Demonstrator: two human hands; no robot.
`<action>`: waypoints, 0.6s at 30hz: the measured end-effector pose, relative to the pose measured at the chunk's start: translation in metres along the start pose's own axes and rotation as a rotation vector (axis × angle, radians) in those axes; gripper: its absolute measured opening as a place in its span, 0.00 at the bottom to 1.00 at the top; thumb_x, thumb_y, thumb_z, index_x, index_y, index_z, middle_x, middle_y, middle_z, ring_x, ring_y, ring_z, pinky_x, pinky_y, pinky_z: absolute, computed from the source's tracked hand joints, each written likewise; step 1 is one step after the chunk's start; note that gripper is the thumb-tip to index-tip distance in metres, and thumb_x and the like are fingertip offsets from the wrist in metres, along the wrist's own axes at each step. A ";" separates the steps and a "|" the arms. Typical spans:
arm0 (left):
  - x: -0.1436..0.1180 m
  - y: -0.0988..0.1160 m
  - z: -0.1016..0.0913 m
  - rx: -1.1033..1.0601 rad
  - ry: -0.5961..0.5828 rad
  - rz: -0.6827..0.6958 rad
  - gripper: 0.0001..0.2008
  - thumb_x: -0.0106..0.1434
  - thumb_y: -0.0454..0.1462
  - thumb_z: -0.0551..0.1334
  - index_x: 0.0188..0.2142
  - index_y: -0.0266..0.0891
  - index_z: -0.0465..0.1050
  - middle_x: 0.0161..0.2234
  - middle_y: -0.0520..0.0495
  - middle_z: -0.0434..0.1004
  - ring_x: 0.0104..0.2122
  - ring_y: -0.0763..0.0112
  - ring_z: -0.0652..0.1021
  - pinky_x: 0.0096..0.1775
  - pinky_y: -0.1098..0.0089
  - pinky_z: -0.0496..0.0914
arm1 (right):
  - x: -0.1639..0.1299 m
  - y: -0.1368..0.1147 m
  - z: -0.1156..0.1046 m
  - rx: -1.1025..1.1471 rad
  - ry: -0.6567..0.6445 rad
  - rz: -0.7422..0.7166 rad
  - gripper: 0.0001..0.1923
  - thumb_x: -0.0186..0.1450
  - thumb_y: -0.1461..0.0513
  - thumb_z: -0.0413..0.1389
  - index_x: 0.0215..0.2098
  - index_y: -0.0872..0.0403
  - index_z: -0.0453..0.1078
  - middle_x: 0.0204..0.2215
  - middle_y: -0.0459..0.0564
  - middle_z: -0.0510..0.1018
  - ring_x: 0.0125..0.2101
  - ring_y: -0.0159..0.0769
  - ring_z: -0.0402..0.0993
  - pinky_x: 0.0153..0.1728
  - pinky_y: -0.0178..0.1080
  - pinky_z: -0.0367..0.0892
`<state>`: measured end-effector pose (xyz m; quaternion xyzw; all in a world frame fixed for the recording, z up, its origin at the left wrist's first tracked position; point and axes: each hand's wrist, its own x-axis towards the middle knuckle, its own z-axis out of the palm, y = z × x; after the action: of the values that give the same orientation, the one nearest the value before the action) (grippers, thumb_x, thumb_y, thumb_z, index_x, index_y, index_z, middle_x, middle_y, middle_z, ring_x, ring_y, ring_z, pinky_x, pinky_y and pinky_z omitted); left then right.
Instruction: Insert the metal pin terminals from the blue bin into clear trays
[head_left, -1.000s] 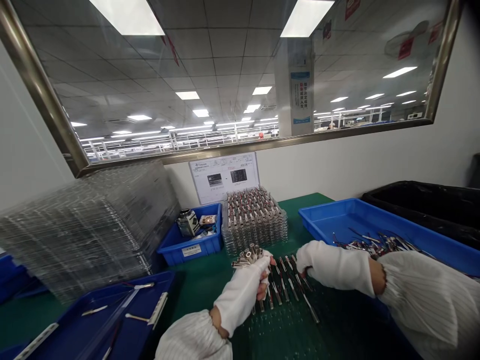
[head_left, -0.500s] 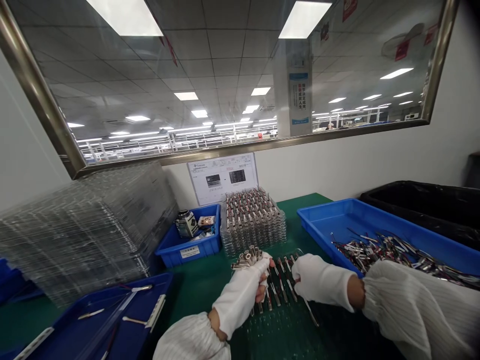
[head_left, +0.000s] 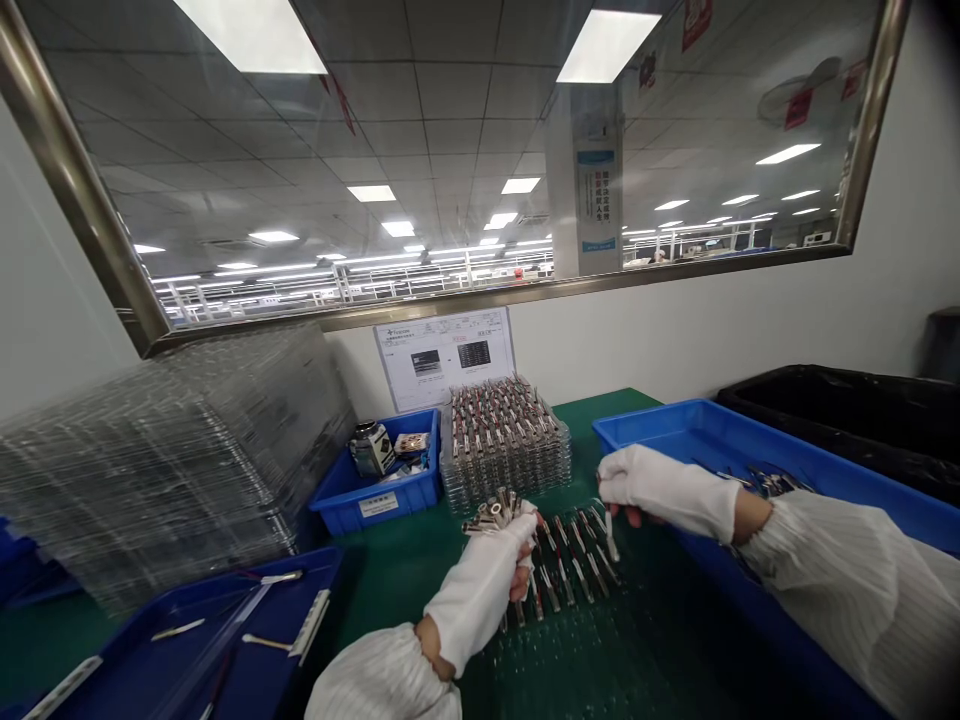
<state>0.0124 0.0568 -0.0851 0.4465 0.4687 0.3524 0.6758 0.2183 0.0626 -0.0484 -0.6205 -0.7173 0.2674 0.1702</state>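
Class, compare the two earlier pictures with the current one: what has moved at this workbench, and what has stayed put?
The right hand has lifted away from the clear tray of metal parts, up and rightward toward the blue tray, with one thin part hanging from its fingers. The left hand stays fisted around its bundle of metal tubes. The stacked trays and bins are unmoved.

No writing was legible: print on the wall sheet [head_left: 445, 357] at frame centre, the pillar poster [head_left: 598, 190] and the bin label [head_left: 377, 505] was too small.
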 end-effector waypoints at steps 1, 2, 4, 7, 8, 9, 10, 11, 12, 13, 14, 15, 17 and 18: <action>0.000 0.000 0.000 -0.002 0.008 0.005 0.21 0.44 0.50 0.57 0.33 0.38 0.59 0.12 0.62 0.50 0.09 0.84 0.53 0.14 0.76 0.46 | 0.004 0.003 -0.002 -0.035 0.060 0.033 0.09 0.53 0.61 0.44 0.23 0.55 0.64 0.17 0.45 0.70 0.14 0.25 0.61 0.14 0.27 0.54; 0.000 0.000 0.000 -0.003 0.017 0.009 0.20 0.45 0.50 0.57 0.32 0.38 0.59 0.12 0.62 0.49 0.09 0.85 0.53 0.14 0.76 0.46 | 0.007 0.005 -0.003 -0.071 0.102 0.061 0.08 0.53 0.62 0.44 0.22 0.55 0.63 0.18 0.46 0.70 0.14 0.25 0.62 0.14 0.28 0.54; -0.001 0.000 0.001 -0.009 0.022 0.016 0.19 0.46 0.49 0.57 0.31 0.38 0.59 0.12 0.62 0.50 0.09 0.85 0.53 0.14 0.76 0.47 | 0.013 0.009 -0.003 -0.142 0.133 0.103 0.05 0.50 0.64 0.46 0.21 0.55 0.62 0.18 0.47 0.70 0.14 0.26 0.63 0.15 0.29 0.55; -0.003 0.001 0.002 -0.038 -0.002 0.043 0.18 0.46 0.48 0.57 0.32 0.38 0.58 0.12 0.62 0.51 0.09 0.85 0.53 0.13 0.77 0.47 | 0.018 0.008 0.004 -0.248 0.131 0.126 0.03 0.48 0.67 0.49 0.19 0.55 0.64 0.16 0.47 0.69 0.14 0.28 0.63 0.17 0.31 0.55; -0.003 0.001 0.002 -0.051 -0.018 0.054 0.18 0.46 0.47 0.57 0.32 0.38 0.57 0.13 0.62 0.51 0.09 0.85 0.53 0.13 0.77 0.46 | 0.019 0.007 0.007 -0.278 0.126 0.124 0.04 0.47 0.67 0.49 0.18 0.55 0.64 0.16 0.47 0.69 0.15 0.29 0.64 0.17 0.32 0.56; -0.003 0.001 0.002 -0.062 -0.035 0.062 0.18 0.46 0.47 0.57 0.32 0.38 0.57 0.13 0.62 0.51 0.09 0.85 0.53 0.13 0.77 0.47 | 0.019 0.006 0.011 -0.303 0.121 0.121 0.04 0.47 0.67 0.49 0.18 0.55 0.65 0.17 0.48 0.69 0.16 0.31 0.65 0.18 0.33 0.56; -0.002 0.001 0.002 -0.069 -0.052 0.066 0.18 0.46 0.46 0.57 0.32 0.38 0.57 0.13 0.62 0.51 0.09 0.85 0.53 0.13 0.77 0.47 | 0.020 0.006 0.015 -0.326 0.117 0.118 0.04 0.47 0.67 0.50 0.18 0.55 0.65 0.17 0.49 0.70 0.18 0.33 0.66 0.19 0.34 0.57; -0.001 0.000 0.001 -0.075 -0.069 0.067 0.17 0.47 0.46 0.57 0.31 0.38 0.57 0.13 0.62 0.51 0.09 0.85 0.53 0.13 0.78 0.47 | 0.020 0.006 0.018 -0.345 0.113 0.115 0.03 0.46 0.67 0.50 0.18 0.55 0.66 0.18 0.50 0.70 0.20 0.35 0.67 0.20 0.35 0.57; -0.001 -0.001 0.001 -0.083 -0.083 0.071 0.16 0.47 0.45 0.57 0.31 0.38 0.57 0.13 0.62 0.52 0.09 0.85 0.53 0.13 0.78 0.47 | 0.020 0.006 0.021 -0.359 0.110 0.113 0.03 0.46 0.66 0.51 0.19 0.55 0.66 0.19 0.50 0.70 0.21 0.37 0.68 0.21 0.35 0.58; 0.000 -0.002 0.000 -0.088 -0.097 0.077 0.15 0.48 0.45 0.56 0.31 0.39 0.57 0.14 0.61 0.53 0.09 0.85 0.54 0.13 0.78 0.47 | 0.020 0.006 0.023 -0.366 0.109 0.113 0.03 0.46 0.65 0.52 0.20 0.55 0.67 0.20 0.51 0.71 0.22 0.39 0.68 0.21 0.36 0.58; 0.001 -0.002 0.001 -0.087 -0.114 0.086 0.13 0.50 0.44 0.55 0.31 0.38 0.57 0.15 0.61 0.54 0.09 0.85 0.54 0.13 0.78 0.48 | 0.019 0.006 0.024 -0.367 0.113 0.113 0.04 0.46 0.64 0.52 0.21 0.55 0.68 0.20 0.52 0.71 0.23 0.40 0.68 0.21 0.37 0.58; 0.001 -0.002 0.001 -0.081 -0.130 0.103 0.12 0.51 0.44 0.54 0.30 0.38 0.58 0.16 0.60 0.55 0.10 0.85 0.55 0.13 0.78 0.48 | 0.018 0.006 0.025 -0.364 0.124 0.111 0.06 0.47 0.62 0.52 0.23 0.55 0.68 0.22 0.52 0.71 0.23 0.41 0.69 0.22 0.38 0.59; -0.002 -0.001 0.004 -0.038 -0.153 0.155 0.12 0.53 0.44 0.52 0.31 0.37 0.59 0.18 0.58 0.59 0.10 0.85 0.56 0.14 0.77 0.50 | 0.012 0.001 0.024 -0.349 0.165 0.097 0.13 0.50 0.56 0.51 0.32 0.53 0.67 0.26 0.52 0.72 0.26 0.40 0.69 0.25 0.39 0.61; -0.005 0.000 0.006 0.009 -0.156 0.184 0.12 0.54 0.44 0.50 0.32 0.37 0.59 0.19 0.56 0.60 0.11 0.84 0.57 0.14 0.77 0.52 | 0.007 -0.003 0.023 -0.329 0.178 0.064 0.17 0.51 0.54 0.49 0.37 0.52 0.65 0.28 0.51 0.72 0.27 0.39 0.69 0.27 0.38 0.61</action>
<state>0.0168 0.0506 -0.0821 0.5167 0.3732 0.3752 0.6730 0.2018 0.0653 -0.0658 -0.6838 -0.7132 0.0960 0.1208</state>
